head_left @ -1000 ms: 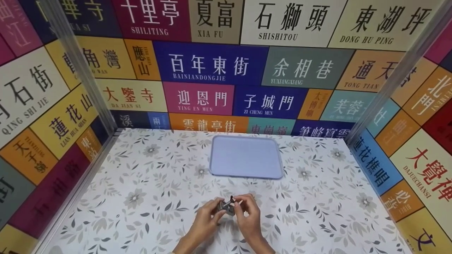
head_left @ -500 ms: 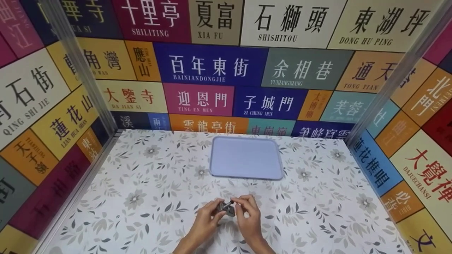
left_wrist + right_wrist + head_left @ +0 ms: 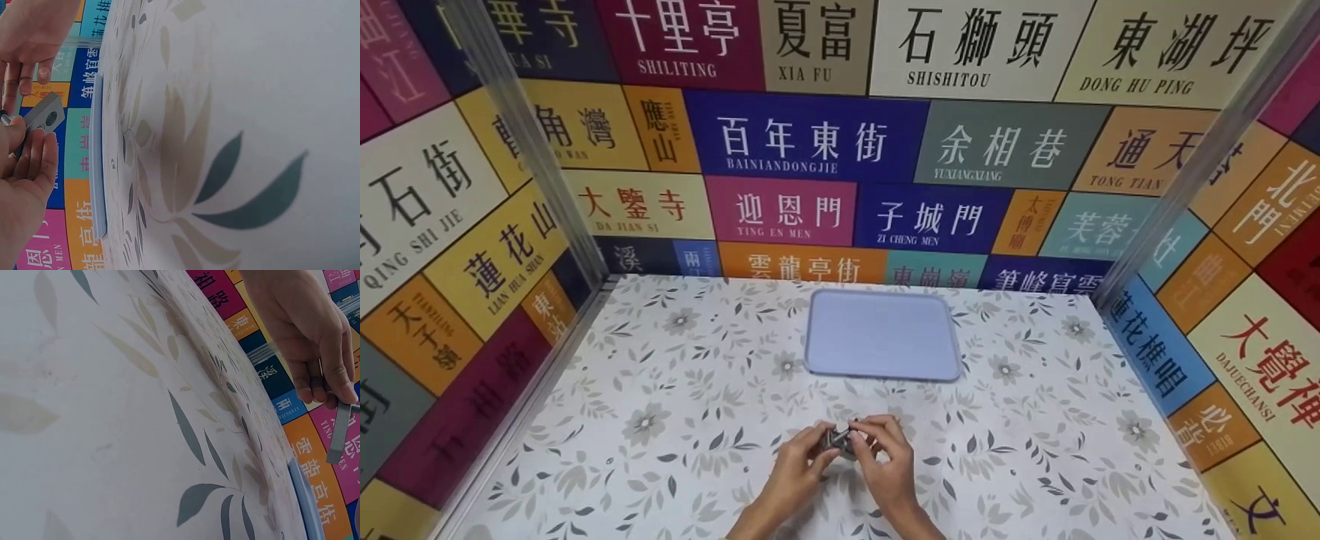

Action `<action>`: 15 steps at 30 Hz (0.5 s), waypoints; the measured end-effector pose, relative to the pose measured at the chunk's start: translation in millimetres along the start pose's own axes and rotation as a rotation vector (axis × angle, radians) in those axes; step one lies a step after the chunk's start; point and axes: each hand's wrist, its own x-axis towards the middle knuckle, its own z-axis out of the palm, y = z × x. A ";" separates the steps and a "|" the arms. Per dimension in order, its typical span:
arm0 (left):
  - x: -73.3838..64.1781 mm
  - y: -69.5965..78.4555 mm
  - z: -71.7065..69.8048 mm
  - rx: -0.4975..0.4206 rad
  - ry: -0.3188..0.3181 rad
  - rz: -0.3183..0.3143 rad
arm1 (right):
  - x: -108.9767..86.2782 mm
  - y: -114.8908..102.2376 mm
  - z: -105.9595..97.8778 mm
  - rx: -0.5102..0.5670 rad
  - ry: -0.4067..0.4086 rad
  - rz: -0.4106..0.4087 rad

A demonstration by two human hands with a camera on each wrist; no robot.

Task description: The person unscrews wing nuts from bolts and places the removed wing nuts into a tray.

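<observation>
In the head view my left hand grips a small grey metal piece between thumb and fingers, low over the table. A thin dark metal rod crosses its top and slants up toward my right hand, whose thumb and index finger pinch its end. The left wrist view shows the metal piece as a flat grey block with a dark round hole, its rear part covered by the left fingers. Its narrow grey side hangs below the left hand in the right wrist view.
A pale blue-lilac tray lies beyond the hands on the table, which has a white leaf-and-flower cover. Panel walls with printed signs stand at the back and both sides, with clear posts at the corners.
The right thumb and fingers shift slightly about the rod's end; its dark tip, which stood up a second ago, is now mostly covered. The left hand keeps its grip in place.
</observation>
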 end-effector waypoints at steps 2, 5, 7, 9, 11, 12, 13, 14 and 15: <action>-0.1 0.1 -0.2 0.000 -0.003 -0.014 | 0.2 0.4 0.0 -0.005 0.001 -0.007; -0.1 0.0 -0.3 0.000 -0.007 -0.037 | 0.5 0.7 -0.3 -0.012 -0.001 -0.015; 0.0 -0.1 -0.2 0.003 -0.009 -0.046 | 0.7 0.6 -0.5 -0.012 0.000 -0.017; -0.1 -0.1 0.0 0.004 -0.008 -0.045 | 1.0 0.4 -0.4 -0.005 0.004 -0.009; -0.3 0.1 0.2 0.011 -0.004 -0.041 | 1.3 0.3 -0.4 0.002 0.008 -0.002; -0.3 0.3 0.4 0.014 -0.001 -0.036 | 1.7 -0.3 -0.5 0.006 0.009 0.008; -0.3 0.4 0.5 0.017 0.002 -0.029 | 2.1 -1.0 -0.6 0.008 0.009 0.016; -0.3 0.5 0.7 0.020 0.005 -0.024 | 2.4 -1.4 -0.8 0.007 0.008 0.016; -0.2 0.5 0.8 0.022 0.006 -0.021 | 2.9 -1.6 -0.9 0.006 0.005 0.018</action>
